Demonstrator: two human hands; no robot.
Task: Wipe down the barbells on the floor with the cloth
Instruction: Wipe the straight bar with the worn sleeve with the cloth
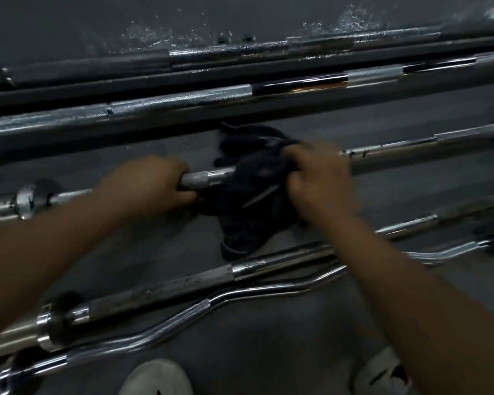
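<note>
Pale shoe (pixel 154 377) showed at the bottom edge, nearest the viewer. Dark grey floor (pixel 268 352), scuffed white along its far side, filled the view and carried several bars lying roughly parallel: a dark bar (pixel 83 71) farthest off, a knurled chrome barbell (pixel 183 99), a middle barbell (pixel 411 155), then a straight bar (pixel 160 292) just beside a wavy curl bar (pixel 268 292). Black cloth (pixel 248 195) draped over the middle barbell. Of the hands, the left hand (pixel 151 183) gripped that barbell beside the cloth; the right hand (pixel 317 178) clutched the cloth against it.
</note>
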